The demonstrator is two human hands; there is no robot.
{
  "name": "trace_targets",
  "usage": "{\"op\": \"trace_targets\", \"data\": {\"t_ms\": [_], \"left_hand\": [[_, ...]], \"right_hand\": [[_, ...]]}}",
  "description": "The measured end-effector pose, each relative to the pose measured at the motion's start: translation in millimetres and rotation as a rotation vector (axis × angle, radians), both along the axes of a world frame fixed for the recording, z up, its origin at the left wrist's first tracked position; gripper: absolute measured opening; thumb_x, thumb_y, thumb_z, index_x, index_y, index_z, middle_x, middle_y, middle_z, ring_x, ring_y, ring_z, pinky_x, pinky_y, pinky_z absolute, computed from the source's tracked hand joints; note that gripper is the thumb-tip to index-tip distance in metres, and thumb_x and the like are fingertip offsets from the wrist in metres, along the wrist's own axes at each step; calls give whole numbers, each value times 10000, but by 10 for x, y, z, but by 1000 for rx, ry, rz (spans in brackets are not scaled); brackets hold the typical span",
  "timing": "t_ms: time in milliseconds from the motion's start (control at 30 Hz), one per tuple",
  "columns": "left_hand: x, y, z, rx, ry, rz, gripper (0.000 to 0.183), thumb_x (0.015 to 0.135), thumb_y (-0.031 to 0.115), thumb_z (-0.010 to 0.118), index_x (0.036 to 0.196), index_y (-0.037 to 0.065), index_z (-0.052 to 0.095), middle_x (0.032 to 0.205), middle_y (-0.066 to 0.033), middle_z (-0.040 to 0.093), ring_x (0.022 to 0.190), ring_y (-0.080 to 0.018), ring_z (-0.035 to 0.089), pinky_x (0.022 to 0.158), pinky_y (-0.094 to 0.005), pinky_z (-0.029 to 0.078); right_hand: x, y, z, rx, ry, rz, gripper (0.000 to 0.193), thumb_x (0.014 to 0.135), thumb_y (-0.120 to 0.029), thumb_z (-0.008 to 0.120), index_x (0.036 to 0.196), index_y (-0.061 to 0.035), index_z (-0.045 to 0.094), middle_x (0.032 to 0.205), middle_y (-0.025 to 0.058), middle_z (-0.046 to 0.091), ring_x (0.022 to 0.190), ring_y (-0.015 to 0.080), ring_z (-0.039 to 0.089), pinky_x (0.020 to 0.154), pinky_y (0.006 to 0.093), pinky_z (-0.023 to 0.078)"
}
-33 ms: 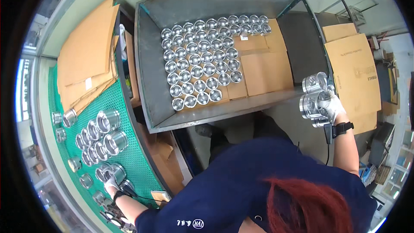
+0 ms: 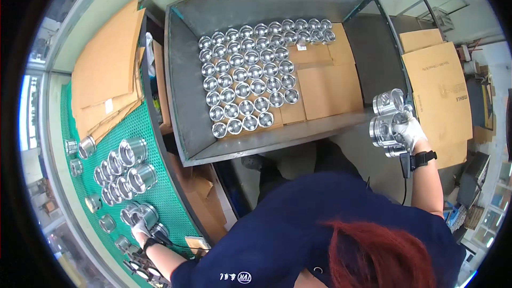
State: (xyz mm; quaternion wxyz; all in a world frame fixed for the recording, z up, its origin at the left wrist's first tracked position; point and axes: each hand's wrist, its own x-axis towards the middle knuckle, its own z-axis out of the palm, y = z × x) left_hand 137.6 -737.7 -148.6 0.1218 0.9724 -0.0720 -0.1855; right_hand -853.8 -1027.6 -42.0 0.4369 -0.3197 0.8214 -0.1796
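Low on the left, my left hand (image 2: 141, 230), in a white glove, has its fingers round a shiny metal piston (image 2: 145, 215) at the green mat. Another piston (image 2: 128, 213) sits right against it; whether the hand grips that one too is hard to tell. Out to the right, my gloved right hand (image 2: 409, 132) is closed on a cluster of pistons (image 2: 383, 130), held in the air beside the big metal bin; the fingers are partly hidden behind them. Rows of pistons (image 2: 241, 74) stand inside the grey bin (image 2: 234, 153) on brown cardboard.
More pistons (image 2: 127, 168) stand in two rows on the green mat (image 2: 173, 197). Cardboard sheets (image 2: 104, 58) lie at the mat's far end. At the right, flat cardboard (image 2: 440, 96) leans beside the bin. A bare cardboard area (image 2: 330, 88) shows in the bin's right part.
My left hand and the piston in it have shifted slightly to the right. My right hand with its pistons is almost unmoved.
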Motion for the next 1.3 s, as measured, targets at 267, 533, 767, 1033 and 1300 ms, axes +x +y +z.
{"op": "trace_targets", "data": {"t_ms": [267,533,767,1033,1300], "left_hand": [[-2899,-437,1032,-473,270,154,357,982,177,655,1310,47,601,1119,-64,698,872,-197,699,735,-355,592],[-5852,-3011,1798,-42,304,-371,620,766,-18,735,1354,-24,540,1114,-108,700,1018,-200,668,876,-315,532],[-7577,-5245,-123,-171,358,-1194,374,681,86,766,1036,-17,713,1090,-257,694,1042,-393,678,928,-423,539],[-8771,-6725,-2972,171,327,-1208,541,719,192,744,1236,50,672,1208,-286,671,1102,-429,668,973,-435,543],[-8867,-7027,-4346,202,228,-1131,457,812,178,705,1262,110,665,1268,-288,602,1150,-431,642,956,-452,550]], "right_hand": [[-1068,-1364,-958,-109,139,490,653,726,-124,784,1345,-21,604,1121,196,721,1076,296,685,961,366,528],[-1971,-2533,-2078,60,321,809,648,716,-218,813,1320,-69,633,1235,324,610,1153,440,628,1031,440,511],[-2126,-3092,-2732,194,322,899,683,740,-207,822,1373,-96,591,1349,329,527,1190,446,607,1051,442,502],[-1996,-3595,-4180,204,335,939,622,752,-192,805,1330,-85,603,1268,292,596,1132,426,634,983,462,535],[-1404,-3983,-5022,0,428,901,465,770,-133,788,1220,-115,674,1261,276,595,1128,446,622,973,480,530]]}}
